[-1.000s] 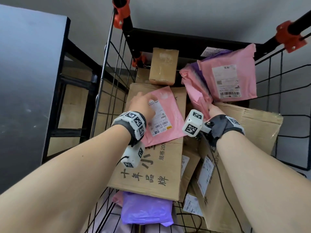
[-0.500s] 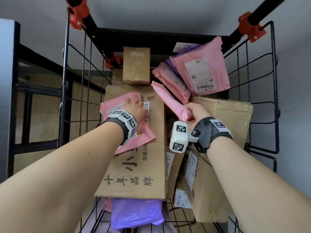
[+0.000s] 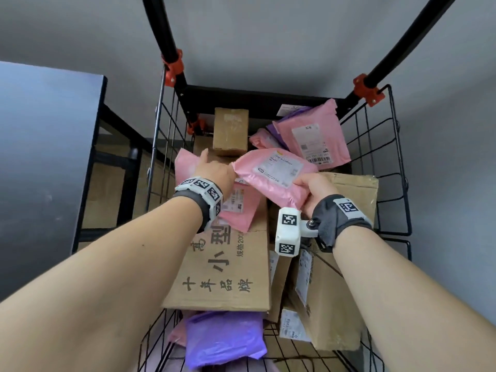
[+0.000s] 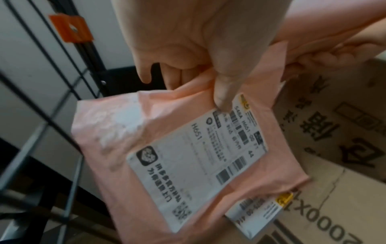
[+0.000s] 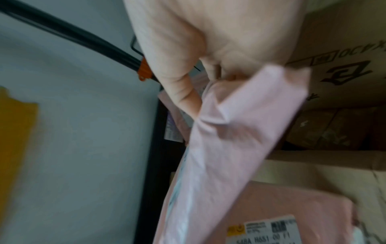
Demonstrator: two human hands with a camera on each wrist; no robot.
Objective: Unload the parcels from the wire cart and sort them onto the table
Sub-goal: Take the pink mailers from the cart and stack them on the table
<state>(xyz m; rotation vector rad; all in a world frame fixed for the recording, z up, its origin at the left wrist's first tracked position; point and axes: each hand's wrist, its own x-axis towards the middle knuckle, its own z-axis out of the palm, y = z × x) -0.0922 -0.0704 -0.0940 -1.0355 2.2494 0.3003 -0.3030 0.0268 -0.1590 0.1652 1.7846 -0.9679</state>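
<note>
I look down into the black wire cart [image 3: 400, 162], which is full of parcels. My left hand [image 3: 212, 167] pinches the edge of a labelled pink mailer [image 3: 185, 162] over the big printed cardboard box [image 3: 228, 277]. In the left wrist view the thumb [image 4: 223, 92] presses on that mailer [image 4: 117, 148], and a second label [image 4: 256, 213] shows beneath it. My right hand [image 3: 306, 183] grips the near corner of another pink mailer [image 3: 279, 170], held label up with its far end by my left hand. The right wrist view shows that hand [image 5: 204, 87] curled round the mailer's folded edge [image 5: 229, 148].
A grey-topped table [image 3: 40, 157] stands left of the cart. In the cart lie a small brown box [image 3: 230, 130] at the back, a pink mailer [image 3: 314, 138] back right, a tall cardboard box [image 3: 322, 304] on the right and a purple mailer [image 3: 222, 339] in front.
My right hand has pulled its pink mailer out of the back pile and swung it left, label up. My left hand has lifted and shifted its mailer further back.
</note>
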